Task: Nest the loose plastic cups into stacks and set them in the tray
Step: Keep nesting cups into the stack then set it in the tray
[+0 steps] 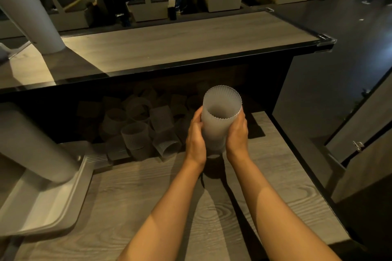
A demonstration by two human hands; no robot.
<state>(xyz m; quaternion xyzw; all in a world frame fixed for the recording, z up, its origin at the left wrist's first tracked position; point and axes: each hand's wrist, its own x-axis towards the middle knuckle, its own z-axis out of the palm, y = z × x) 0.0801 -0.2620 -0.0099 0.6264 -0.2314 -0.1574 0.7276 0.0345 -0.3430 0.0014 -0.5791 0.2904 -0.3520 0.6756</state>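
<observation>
No text, label, brand, number or sign could be read anywhere in the view.
</observation>
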